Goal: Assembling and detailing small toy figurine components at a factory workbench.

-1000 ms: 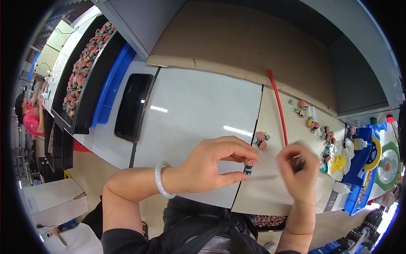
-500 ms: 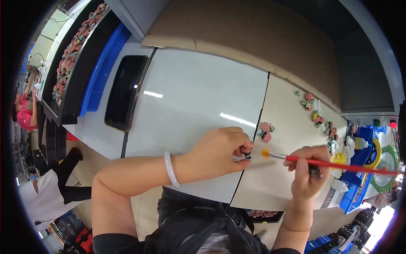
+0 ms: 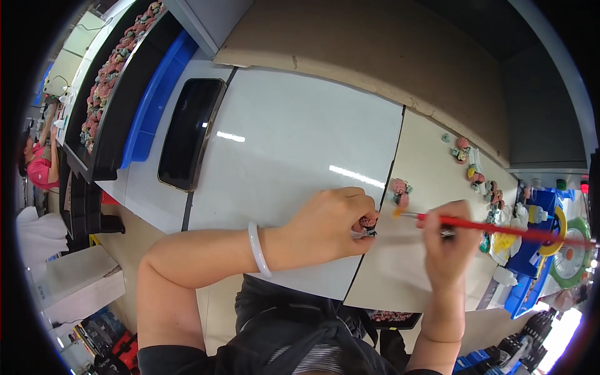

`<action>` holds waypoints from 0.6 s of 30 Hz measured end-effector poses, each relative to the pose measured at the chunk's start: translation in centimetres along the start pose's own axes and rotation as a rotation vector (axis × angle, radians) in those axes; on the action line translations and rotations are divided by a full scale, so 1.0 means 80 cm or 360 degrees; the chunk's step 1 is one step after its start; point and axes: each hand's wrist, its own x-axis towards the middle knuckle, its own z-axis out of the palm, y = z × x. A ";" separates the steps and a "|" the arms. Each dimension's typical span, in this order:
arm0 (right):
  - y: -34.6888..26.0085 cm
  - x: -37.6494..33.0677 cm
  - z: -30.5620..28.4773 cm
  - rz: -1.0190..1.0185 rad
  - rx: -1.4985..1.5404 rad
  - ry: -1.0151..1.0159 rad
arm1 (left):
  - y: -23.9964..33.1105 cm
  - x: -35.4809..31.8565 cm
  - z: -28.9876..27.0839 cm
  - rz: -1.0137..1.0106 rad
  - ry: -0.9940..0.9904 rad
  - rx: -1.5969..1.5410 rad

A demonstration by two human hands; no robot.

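My left hand (image 3: 331,228), with a pale bangle (image 3: 259,250) at its wrist, pinches a small pink-and-dark ornament (image 3: 369,222) between thumb and fingers. Most of the ornament is hidden by the fingers. In my right hand (image 3: 451,247) is a red-handled paintbrush (image 3: 487,226), held nearly level with its yellowish tip toward the left hand. The tip is apart from the ornament. A small dark object (image 3: 447,232) also shows in the right hand, blurred. Just beyond the brush tip lies a pink-and-green flower-like piece (image 3: 401,189) on the table.
A black phone (image 3: 190,134) lies at the left by a blue tray (image 3: 156,100) and a black tray (image 3: 115,137) of similar pieces. More pink pieces (image 3: 461,150) lie at the right, before bottles and a green fan (image 3: 570,256). A brown board (image 3: 375,62) edges the back.
My right hand has moved a little left and away from me, bringing the brush tip nearer the pink piece on the table. The left hand keeps its pinch. A person in white shifted at the left.
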 end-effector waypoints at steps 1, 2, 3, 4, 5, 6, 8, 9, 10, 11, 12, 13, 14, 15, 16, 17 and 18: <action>0.002 -0.003 -0.002 0.0196 0.0244 0.0174 | -0.001 0.001 0.001 -0.0003 0.0006 0.0004; -0.002 -0.009 -0.009 -0.0004 0.0150 0.0091 | -0.002 0.002 0.003 0.0045 0.0011 0.0050; -0.007 -0.009 -0.007 -0.0167 0.0131 -0.0099 | -0.004 0.002 0.003 0.0092 0.0016 0.0096; -0.007 -0.006 0.000 -0.0215 -0.0065 -0.0163 | -0.002 0.001 0.001 0.0088 0.0013 0.0103; -0.005 0.000 0.006 -0.0263 -0.0260 -0.0227 | 0.000 0.001 -0.002 0.0037 -0.0019 0.0080; -0.002 0.006 0.001 -0.0060 -0.0435 -0.0163 | 0.001 -0.001 -0.005 -0.0015 -0.0049 0.0058; -0.001 -0.001 -0.006 0.0150 0.0038 0.0099 | -0.001 0.000 -0.002 0.0020 -0.0022 0.0068; -0.010 -0.008 -0.009 0.0023 0.0156 0.0181 | -0.001 0.001 -0.001 0.0065 -0.0010 0.0065; -0.016 -0.011 -0.004 -0.0024 0.0129 -0.0003 | 0.000 0.002 -0.001 0.0051 -0.0002 0.0081; -0.013 -0.005 -0.002 -0.0129 -0.0404 -0.0327 | 0.002 0.002 -0.002 -0.0001 -0.0029 0.0018; -0.007 -0.002 -0.002 0.0068 -0.0250 -0.0266 | 0.003 0.003 -0.003 -0.0051 -0.0056 -0.0045; -0.001 0.001 0.000 0.0261 -0.0097 -0.0206 | 0.003 0.003 -0.004 -0.0060 -0.0044 -0.0027; -0.001 -0.007 -0.001 0.0165 0.0163 0.0094 | 0.003 0.003 -0.005 -0.0068 -0.0072 -0.0042; -0.010 -0.010 -0.007 0.0107 0.0353 0.0065 | 0.004 0.003 -0.007 -0.0073 -0.0101 -0.0058; -0.012 -0.011 -0.005 -0.0001 0.0140 -0.0115 | 0.004 0.003 -0.008 -0.0069 -0.0104 -0.0057; -0.014 -0.009 -0.003 -0.0108 -0.0076 -0.0292 | 0.005 0.005 -0.009 -0.0142 -0.0092 -0.0206; -0.009 -0.007 -0.003 -0.0072 -0.0189 -0.0255 | 0.007 0.006 -0.009 -0.0212 -0.0083 -0.0355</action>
